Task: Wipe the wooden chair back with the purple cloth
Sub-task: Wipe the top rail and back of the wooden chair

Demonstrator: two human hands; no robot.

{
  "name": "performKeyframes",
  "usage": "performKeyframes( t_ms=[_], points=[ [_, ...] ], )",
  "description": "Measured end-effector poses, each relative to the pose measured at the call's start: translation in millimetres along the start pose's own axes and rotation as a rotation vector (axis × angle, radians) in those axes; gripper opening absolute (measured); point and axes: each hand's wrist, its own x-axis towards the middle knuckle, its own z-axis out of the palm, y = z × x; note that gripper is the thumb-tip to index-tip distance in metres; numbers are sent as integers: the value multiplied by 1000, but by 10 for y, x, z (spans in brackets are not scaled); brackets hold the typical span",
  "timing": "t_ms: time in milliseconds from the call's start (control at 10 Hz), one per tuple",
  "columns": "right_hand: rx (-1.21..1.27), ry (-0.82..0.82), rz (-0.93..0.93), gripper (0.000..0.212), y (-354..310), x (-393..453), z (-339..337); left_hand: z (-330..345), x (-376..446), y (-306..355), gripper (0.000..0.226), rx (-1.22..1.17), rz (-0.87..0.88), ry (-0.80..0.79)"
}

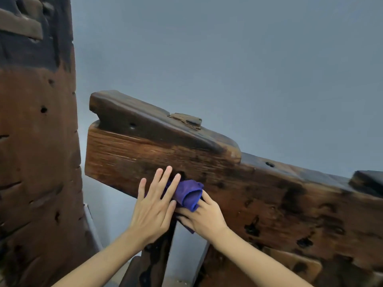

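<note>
A purple cloth (pixel 187 194), bunched into a loose roll, lies against the front face of a dark, weathered wooden beam (pixel 259 193). It sits between the two hands, just past the right hand's knuckles and under the left hand's fingertips.

The right hand (pixel 204 216) holds the cloth. The roll covers most of its fingers, so how they curl cannot be made out; one finger shows along the right side of the roll. A corner of cloth pokes out below this hand near the wrist.

The left hand (pixel 154 204) lies flat and open, fingers straight and slightly spread. The fingers nearest the right hand press on the left part of the cloth and hide it; the other fingertips touch bare wood. Its thumb side meets the right hand, and where the two touch is hard to tell apart.

The beam slopes down from above the left hand towards the right edge, which cuts it off. Its surface is pitted with dark holes, one just beyond the left fingertips. A darker cap (pixel 145 123) rides on top of the beam, above both hands, with a small block (pixel 186 120) on it.

Below the hands, dark wooden supports run out of view at the bottom; their shape is unclear. Far to the left of the left hand stands a broad upright plank (pixel 37 141), cut off at the top, left and bottom. A plain grey wall (pixel 228 59) fills the background. Both forearms are bare and enter from the bottom edge.
</note>
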Motion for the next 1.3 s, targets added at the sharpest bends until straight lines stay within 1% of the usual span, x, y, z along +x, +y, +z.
performKeyframes(
  t_ms=[100,200,300,400,500,600,700,800,900,1000,1100,1200,1300],
  points=[
    [-34,-61,76,42,305,-559,150,80,192,424,68,41,120,-32],
    [-49,-82,144,50,657,-1183,310,192,334,965,65,57,228,-72],
    [-72,-62,172,48,975,-1766,407,324,464,1545,66,51,336,-112],
    [-7,-100,250,47,1281,-2309,463,428,614,2184,72,35,411,-137],
    [103,-54,322,53,1554,-2848,511,508,770,2786,69,3,473,-146],
    [47,2,443,57,1951,-3519,734,589,938,3443,64,-58,540,-172],
    [452,220,611,50,2317,-4174,769,704,1068,3937,66,-103,575,-185],
    [1300,452,732,58,2620,-4760,896,858,1205,4442,72,-99,592,-176],
    [137,196,765,44,3003,-5303,1017,1005,1323,4904,76,-82,590,-161],
    [729,364,1192,57,3184,-5555,1209,1130,1359,5182,78,-61,550,-118],
    [697,647,1630,60,3249,-5559,1323,1239,1351,5293,83,-21,529,-109],
    [755,753,1907,60,3350,-5316,1414,1267,1344,5321,94,5,529,-121],
    [1143,971,2071,60,3355,-5099,1351,1233,1348,5343,102,22,547,-140]
  ],
)
